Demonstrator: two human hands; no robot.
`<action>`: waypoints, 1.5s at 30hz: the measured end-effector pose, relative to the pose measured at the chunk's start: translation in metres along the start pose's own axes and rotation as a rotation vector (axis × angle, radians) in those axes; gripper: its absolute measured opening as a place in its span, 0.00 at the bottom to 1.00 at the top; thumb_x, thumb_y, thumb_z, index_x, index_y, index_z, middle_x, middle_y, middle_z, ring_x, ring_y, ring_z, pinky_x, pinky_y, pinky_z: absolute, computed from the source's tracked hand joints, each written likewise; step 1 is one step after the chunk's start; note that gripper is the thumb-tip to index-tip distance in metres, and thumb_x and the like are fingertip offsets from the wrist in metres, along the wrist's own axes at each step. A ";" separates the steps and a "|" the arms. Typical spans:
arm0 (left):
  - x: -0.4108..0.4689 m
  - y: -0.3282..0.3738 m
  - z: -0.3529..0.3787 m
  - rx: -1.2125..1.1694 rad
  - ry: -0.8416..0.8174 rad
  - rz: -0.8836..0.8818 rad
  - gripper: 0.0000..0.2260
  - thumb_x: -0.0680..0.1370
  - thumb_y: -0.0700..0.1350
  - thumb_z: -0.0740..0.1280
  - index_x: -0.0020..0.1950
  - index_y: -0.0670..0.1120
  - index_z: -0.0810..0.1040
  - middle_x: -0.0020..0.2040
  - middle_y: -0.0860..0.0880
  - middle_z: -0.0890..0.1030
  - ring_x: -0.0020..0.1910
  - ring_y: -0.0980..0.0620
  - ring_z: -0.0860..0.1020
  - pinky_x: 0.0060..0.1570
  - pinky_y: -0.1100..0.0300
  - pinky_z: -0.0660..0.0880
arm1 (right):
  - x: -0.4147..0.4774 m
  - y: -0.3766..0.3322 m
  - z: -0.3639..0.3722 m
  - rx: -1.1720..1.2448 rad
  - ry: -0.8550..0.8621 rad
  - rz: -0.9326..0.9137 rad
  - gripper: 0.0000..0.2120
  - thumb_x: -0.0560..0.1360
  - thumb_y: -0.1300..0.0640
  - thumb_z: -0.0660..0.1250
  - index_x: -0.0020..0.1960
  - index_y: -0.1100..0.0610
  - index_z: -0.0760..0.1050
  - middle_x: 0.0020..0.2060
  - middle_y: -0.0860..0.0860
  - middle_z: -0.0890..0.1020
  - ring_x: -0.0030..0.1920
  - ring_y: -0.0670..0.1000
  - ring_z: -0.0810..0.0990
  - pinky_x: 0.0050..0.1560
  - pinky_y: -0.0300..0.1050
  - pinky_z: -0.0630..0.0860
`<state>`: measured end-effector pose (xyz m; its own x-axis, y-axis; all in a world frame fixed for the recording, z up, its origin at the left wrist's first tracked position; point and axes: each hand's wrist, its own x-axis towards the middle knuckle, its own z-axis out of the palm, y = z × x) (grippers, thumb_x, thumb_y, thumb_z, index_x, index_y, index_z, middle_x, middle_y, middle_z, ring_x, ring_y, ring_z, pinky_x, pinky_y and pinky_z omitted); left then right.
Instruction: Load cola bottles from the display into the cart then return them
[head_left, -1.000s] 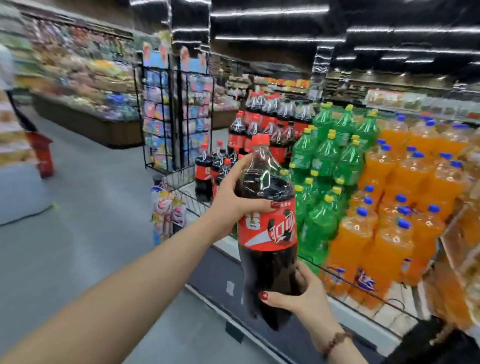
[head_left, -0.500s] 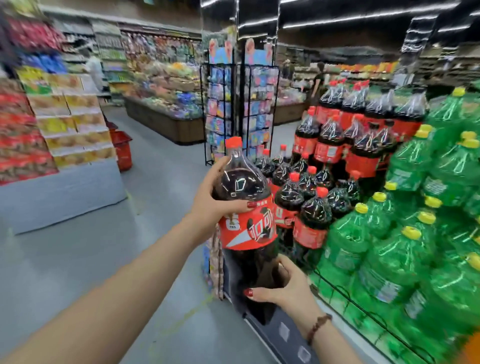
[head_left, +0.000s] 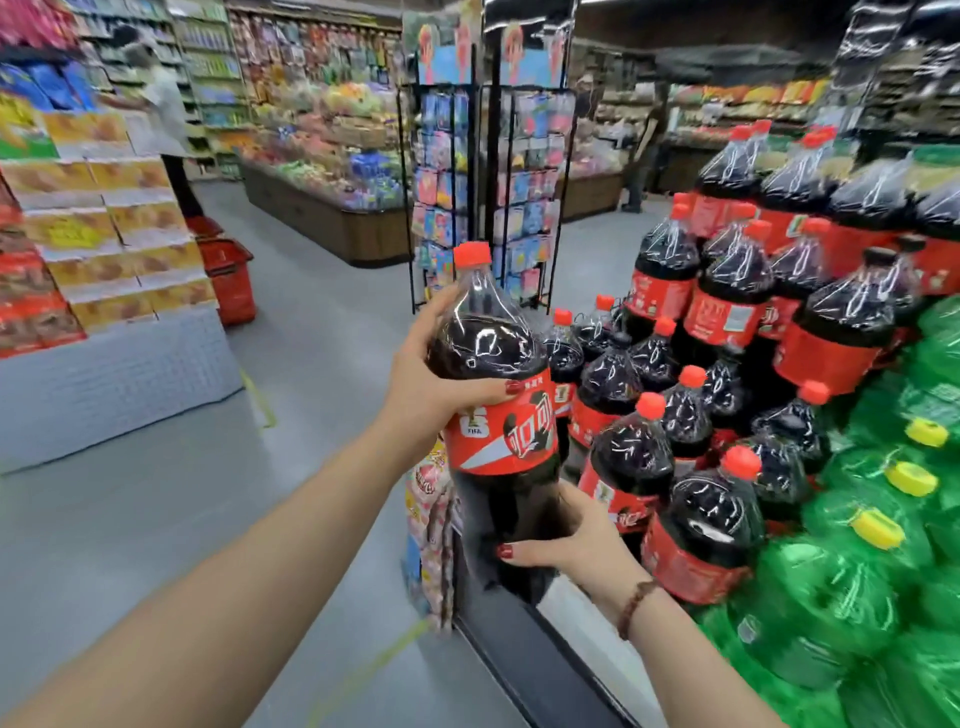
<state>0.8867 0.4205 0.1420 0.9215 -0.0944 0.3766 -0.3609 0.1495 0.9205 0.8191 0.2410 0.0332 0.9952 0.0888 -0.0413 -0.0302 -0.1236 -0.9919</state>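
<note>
I hold a large cola bottle (head_left: 493, 415) upright with both hands; it has a red cap and a red label. My left hand (head_left: 431, 389) grips its shoulder from the left, thumb across the top of the label. My right hand (head_left: 571, 540) cups its lower body from the right. The bottle hangs at the left end of the display (head_left: 727, 415), just beside several more cola bottles stacked in tiers. No cart is in view.
Green soda bottles (head_left: 883, 545) fill the display to the right. A black wire rack of small packets (head_left: 483, 197) stands behind the bottle. A stacked box display (head_left: 104, 249) and a red basket (head_left: 228, 275) stand at left across the grey aisle floor. A person (head_left: 161, 114) stands far back.
The view has swung left along the display, from the orange and green bottles to the cola stack. Both hands keep the same hold on the bottle, now beside the cola bottles.
</note>
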 end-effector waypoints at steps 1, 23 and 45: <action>0.014 -0.006 -0.002 0.005 -0.015 0.010 0.44 0.54 0.40 0.80 0.68 0.59 0.72 0.66 0.46 0.78 0.59 0.44 0.80 0.55 0.45 0.79 | 0.013 -0.001 -0.002 -0.006 0.015 -0.002 0.30 0.52 0.61 0.83 0.53 0.59 0.78 0.48 0.50 0.86 0.51 0.49 0.83 0.51 0.44 0.79; 0.176 -0.111 0.028 0.110 -0.312 0.158 0.44 0.52 0.52 0.81 0.66 0.59 0.69 0.64 0.53 0.76 0.62 0.58 0.76 0.64 0.59 0.73 | 0.153 -0.126 -0.080 -0.007 0.387 -0.252 0.27 0.66 0.58 0.71 0.65 0.50 0.72 0.59 0.51 0.79 0.60 0.47 0.79 0.60 0.43 0.76; 0.134 -0.212 0.056 0.360 -0.407 0.039 0.49 0.53 0.56 0.79 0.71 0.50 0.64 0.65 0.51 0.66 0.67 0.57 0.67 0.65 0.65 0.67 | 0.202 -0.075 -0.086 -0.596 0.469 -0.106 0.10 0.67 0.53 0.76 0.42 0.58 0.81 0.36 0.53 0.84 0.38 0.52 0.81 0.48 0.50 0.78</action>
<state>1.0783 0.3208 0.0035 0.8027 -0.4793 0.3549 -0.4853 -0.1791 0.8558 1.0301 0.1833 0.1098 0.9294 -0.2825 0.2376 -0.0095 -0.6618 -0.7496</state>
